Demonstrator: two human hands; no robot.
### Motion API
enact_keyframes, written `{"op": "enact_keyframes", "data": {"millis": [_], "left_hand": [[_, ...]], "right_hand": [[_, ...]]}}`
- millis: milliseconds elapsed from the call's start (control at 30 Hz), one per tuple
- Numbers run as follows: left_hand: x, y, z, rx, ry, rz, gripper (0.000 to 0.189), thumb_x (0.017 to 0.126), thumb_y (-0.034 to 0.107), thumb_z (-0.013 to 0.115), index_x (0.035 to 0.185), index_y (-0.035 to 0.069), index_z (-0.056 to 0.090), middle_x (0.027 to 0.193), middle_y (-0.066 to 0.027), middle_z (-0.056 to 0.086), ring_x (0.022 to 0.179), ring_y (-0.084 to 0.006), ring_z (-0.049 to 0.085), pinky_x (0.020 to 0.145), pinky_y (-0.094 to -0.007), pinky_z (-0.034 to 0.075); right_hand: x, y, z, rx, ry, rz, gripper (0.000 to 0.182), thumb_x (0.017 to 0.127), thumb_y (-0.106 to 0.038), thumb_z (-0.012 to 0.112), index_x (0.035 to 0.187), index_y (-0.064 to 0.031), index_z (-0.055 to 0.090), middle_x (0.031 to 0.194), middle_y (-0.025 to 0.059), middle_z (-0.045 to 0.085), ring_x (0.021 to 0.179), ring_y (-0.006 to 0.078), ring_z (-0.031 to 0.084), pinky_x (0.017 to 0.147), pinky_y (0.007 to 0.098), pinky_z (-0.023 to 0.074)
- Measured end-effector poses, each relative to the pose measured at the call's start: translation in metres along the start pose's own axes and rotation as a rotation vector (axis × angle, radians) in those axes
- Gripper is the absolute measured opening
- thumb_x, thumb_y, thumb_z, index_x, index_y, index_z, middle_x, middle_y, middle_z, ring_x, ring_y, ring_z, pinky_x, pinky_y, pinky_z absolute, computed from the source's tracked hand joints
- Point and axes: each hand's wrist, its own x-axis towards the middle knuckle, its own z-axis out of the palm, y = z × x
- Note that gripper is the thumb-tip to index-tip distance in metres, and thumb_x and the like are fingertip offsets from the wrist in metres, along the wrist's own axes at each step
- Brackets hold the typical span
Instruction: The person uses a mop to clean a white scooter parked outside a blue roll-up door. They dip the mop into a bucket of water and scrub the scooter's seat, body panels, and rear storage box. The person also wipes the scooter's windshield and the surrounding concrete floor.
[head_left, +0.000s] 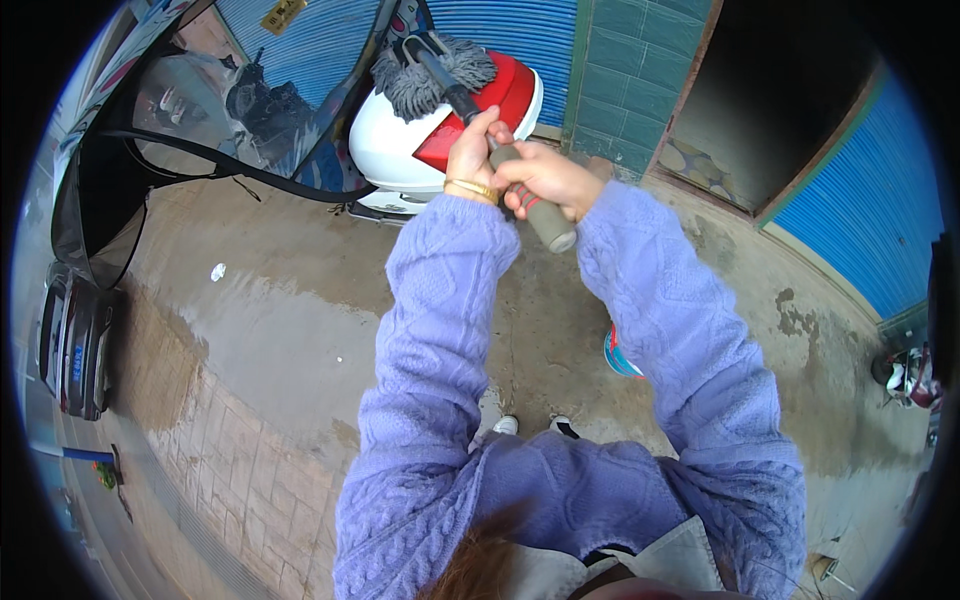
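Both of my hands grip the handle of a grey chenille wash mop (469, 64). My left hand (474, 154) is farther up, around the shaft, with a gold bracelet at the wrist. Closer to me, my right hand (551, 176) is wrapped around the foam grip (550, 225), whose end sticks out below the fingers. The mop's shaggy head lies against the top of a white and red scooter tail box (390, 142). Part of the box's top is hidden under the strands.
A scooter rain canopy (247, 161) with a clear sheet reaches out to the left. Blue roller shutters (517, 30) and a green tiled pillar (637, 67) stand behind the box. A bucket (619, 360) is partly hidden beneath my right arm. Wet patches mark the concrete ground (277, 337). A parked car (79, 349) is far left.
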Motion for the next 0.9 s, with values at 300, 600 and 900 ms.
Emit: {"op": "enact_keyframes", "data": {"millis": [300,600,900], "left_hand": [[-0.072,-0.053,0.029,0.012,0.262,0.080,0.023,0.084,0.025,0.058,0.085,0.004,0.048,0.079,-0.0088,0.055,0.072,-0.0216,0.055,0.071,-0.0377,0.047],[-0.047,-0.145,0.052,-0.121,0.303,0.269,0.022,0.087,0.026,0.057,0.085,0.011,0.041,0.058,0.0009,0.037,0.047,-0.0092,0.038,0.043,-0.0247,0.037],[-0.097,-0.253,0.118,-0.144,0.254,0.164,0.014,0.083,0.010,0.055,0.076,0.008,0.043,0.059,-0.0015,0.041,0.050,-0.0128,0.044,0.046,-0.0290,0.041]], "right_hand": [[-0.070,0.031,-0.038,-0.153,-0.090,0.033,0.032,0.072,-0.007,0.056,0.099,0.0020,0.043,0.069,0.0068,0.052,0.048,0.0123,0.052,0.040,0.0271,0.0441],[-0.132,0.019,-0.108,-0.618,-0.187,0.095,0.056,0.078,-0.011,0.058,0.125,0.0026,0.030,0.067,0.0048,0.052,0.048,0.0101,0.051,0.042,0.0246,0.0426],[-0.250,0.026,-0.160,-0.689,-0.149,0.163,0.062,0.079,-0.010,0.056,0.132,-0.0030,0.025,0.068,0.0094,0.055,0.049,0.0130,0.053,0.046,0.0262,0.0434]]}}
